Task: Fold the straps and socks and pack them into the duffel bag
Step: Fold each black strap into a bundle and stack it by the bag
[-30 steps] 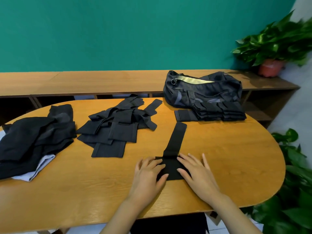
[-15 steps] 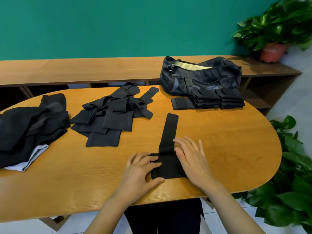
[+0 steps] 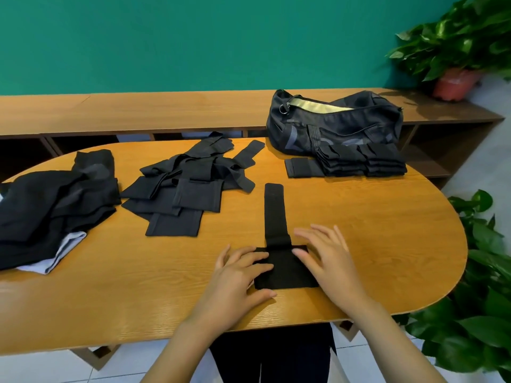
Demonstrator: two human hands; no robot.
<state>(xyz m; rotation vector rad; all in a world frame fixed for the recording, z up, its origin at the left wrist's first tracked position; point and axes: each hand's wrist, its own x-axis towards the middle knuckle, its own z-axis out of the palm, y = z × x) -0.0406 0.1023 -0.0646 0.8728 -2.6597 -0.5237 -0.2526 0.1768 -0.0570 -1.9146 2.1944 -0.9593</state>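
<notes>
Tabletop of orange wood (image 3: pixel 373 244), rounded at its right end, is backed by a long wooden bench (image 3: pixel 166 111) and a green wall (image 3: pixel 193 37). A heap of dark garments (image 3: pixel 55 205) is spread at the table's far left. The black duffel bag (image 3: pixel 340 128) is set at the far edge, its top unzipped and a pale lining shown. A loose pile of unfolded straps (image 3: pixel 182 186) is scattered between garments and bag. A stack of folded straps (image 3: pixel 365 164) is laid just in front of the bag, touching it. One strap (image 3: pixel 275 211) is stretched flat near the front edge, its narrow tail pointed away and its wide end between the hands. The left hand (image 3: pixel 237 280) is pressed flat on the wide end, fingers straight. The right hand (image 3: pixel 329 258) is spread, its thumb laid on the same end; whether its fingers touch the table cannot be told.
</notes>
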